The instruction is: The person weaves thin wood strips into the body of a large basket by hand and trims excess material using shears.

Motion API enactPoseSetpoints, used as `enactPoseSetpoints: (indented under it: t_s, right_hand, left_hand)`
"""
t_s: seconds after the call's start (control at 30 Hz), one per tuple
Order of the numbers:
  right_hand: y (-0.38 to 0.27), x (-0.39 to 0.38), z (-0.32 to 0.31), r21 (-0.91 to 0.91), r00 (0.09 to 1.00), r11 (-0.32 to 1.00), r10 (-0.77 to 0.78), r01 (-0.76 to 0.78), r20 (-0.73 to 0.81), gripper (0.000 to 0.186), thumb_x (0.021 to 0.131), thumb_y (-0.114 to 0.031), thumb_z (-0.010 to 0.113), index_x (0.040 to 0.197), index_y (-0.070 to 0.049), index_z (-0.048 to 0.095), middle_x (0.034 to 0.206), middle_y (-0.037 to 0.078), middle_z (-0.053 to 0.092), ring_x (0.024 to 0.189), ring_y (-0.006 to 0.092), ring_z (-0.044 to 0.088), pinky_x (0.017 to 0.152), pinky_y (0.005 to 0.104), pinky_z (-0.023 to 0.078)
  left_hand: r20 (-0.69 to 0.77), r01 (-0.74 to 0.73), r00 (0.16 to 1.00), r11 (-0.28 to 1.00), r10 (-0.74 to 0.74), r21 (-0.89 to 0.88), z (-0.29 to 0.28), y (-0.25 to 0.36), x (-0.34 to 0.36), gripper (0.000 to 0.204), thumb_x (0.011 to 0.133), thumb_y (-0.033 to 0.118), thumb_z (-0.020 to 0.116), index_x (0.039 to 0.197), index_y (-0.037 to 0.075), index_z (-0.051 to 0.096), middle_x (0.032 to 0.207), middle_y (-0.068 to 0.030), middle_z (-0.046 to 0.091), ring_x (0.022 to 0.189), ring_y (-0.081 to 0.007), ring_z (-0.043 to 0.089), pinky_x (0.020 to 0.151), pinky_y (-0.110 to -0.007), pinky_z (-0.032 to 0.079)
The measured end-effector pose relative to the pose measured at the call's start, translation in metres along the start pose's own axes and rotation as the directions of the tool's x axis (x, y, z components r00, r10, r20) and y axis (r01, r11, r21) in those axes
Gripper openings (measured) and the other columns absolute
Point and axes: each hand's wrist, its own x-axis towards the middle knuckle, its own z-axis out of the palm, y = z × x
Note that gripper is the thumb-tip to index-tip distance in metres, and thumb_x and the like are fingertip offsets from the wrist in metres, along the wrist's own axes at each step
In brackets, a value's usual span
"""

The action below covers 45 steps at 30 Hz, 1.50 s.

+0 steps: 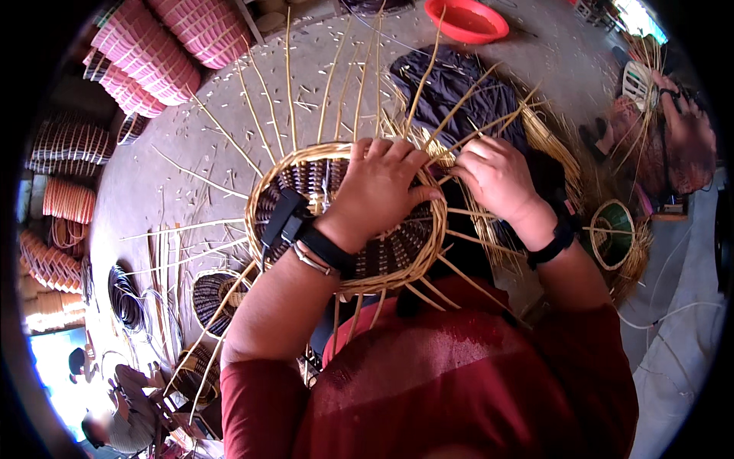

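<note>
An oval wicker basket (269,172) with a dark brown and pale woven wall and a light braided rim sits in front of me. Pale wicker rods stick out all around its rim like rays. Over the basket's opening lies my left hand (380,183), its fingers curled over the far rim and its thumb toward the right side. Just beyond the right rim, my right hand (493,174) is closed in a pinch on a wicker rod (511,115). The tips of its fingers are partly hidden. A dark device on a wrist strap covers part of the basket's inside.
Dark cloth (459,92) and bundled rods (552,141) lie beyond my right hand. A red basin (468,21) stands at the back. Stacked pink baskets (145,53) are far left, a coil of dark cord (126,297) nearer. Other people sit at right and lower left; cuttings litter the floor.
</note>
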Motion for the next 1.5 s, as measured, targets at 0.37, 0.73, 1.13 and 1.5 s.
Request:
enactPoseSetpoints:
  t_s: [0.37,0.73,1.13,1.5]
  right_hand:
    - [0.009,-0.044,-0.066,-0.020,0.821,0.911,0.380,-0.412,0.425,0.034,0.104,-0.028,0.061,0.113,0.002,0.074,0.105,0.024,0.071,0.091,0.0412,0.072,0.081,0.0485,0.057]
    - [0.169,0.005,-0.053,-0.362,0.884,0.828,0.467,-0.429,0.019,0.065,0.110,-0.053,0.050,0.141,0.004,0.057,0.126,0.031,0.069,0.122,0.0488,0.065,0.107,0.0522,0.052]
    - [0.169,0.035,-0.031,-0.331,0.638,0.605,0.770,-0.724,0.013,0.042,0.099,-0.040,0.070,0.095,0.001,0.075,0.095,0.021,0.078,0.083,0.0388,0.076,0.076,0.0468,0.060]
    - [0.195,0.049,0.064,-0.139,0.917,0.984,0.152,-0.107,0.368,0.040,0.106,-0.044,0.059,0.124,-0.009,0.067,0.132,0.014,0.067,0.131,0.0327,0.063,0.115,0.0477,0.043]
  left_hand:
    - [0.019,-0.283,0.957,0.948,0.289,-0.143,0.001,0.012,-0.003,0.046,0.100,0.050,0.067,0.136,0.021,0.073,0.139,-0.0085,0.068,0.141,-0.0330,0.056,0.121,-0.053,0.036]
    - [-0.045,-0.267,0.964,0.952,0.263,-0.150,0.015,0.019,-0.003,0.049,0.094,0.048,0.073,0.133,0.017,0.074,0.123,-0.0092,0.068,0.126,-0.0318,0.059,0.113,-0.051,0.038]
    - [-0.072,-0.182,0.982,0.968,0.172,-0.171,0.023,0.004,-0.018,0.031,0.094,0.046,0.073,0.111,0.021,0.081,0.118,-0.0063,0.069,0.125,-0.0301,0.059,0.112,-0.052,0.037]
    - [-0.120,-0.188,0.978,0.973,0.172,-0.136,0.028,-0.005,-0.017,0.028,0.091,0.045,0.076,0.102,0.019,0.080,0.113,-0.0064,0.068,0.121,-0.0304,0.059,0.109,-0.050,0.039]
